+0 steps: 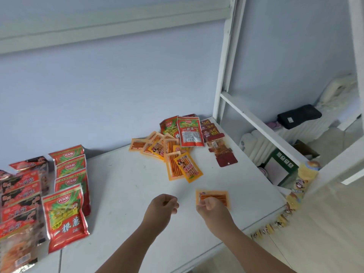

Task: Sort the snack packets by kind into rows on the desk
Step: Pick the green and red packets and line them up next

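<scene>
One small flat orange plastic packet (pixel 216 195) is pinched by the right hand (pixel 211 210) at lower centre, its long axis across the frame; the left hand (pixel 162 205), curled on nothing, is seen just left.

Losing the column of glossy red-and-black snack packets (pixel 19 194) past the left edge. Overlapping along the row of red-and-green foil pouches (pixel 68 213), leaving only the nearest showing whole. Covering the near left corner of the small flat orange plastic packet (pixel 215 195) with the right hand (pixel 211 206) pinching it. Burying the dark red packets (pixel 209 132) partly under others in the back pile. Blurring past reading on the string of little yellow packets (pixel 294 200) hanging off the white desk (pixel 128 184).
</scene>
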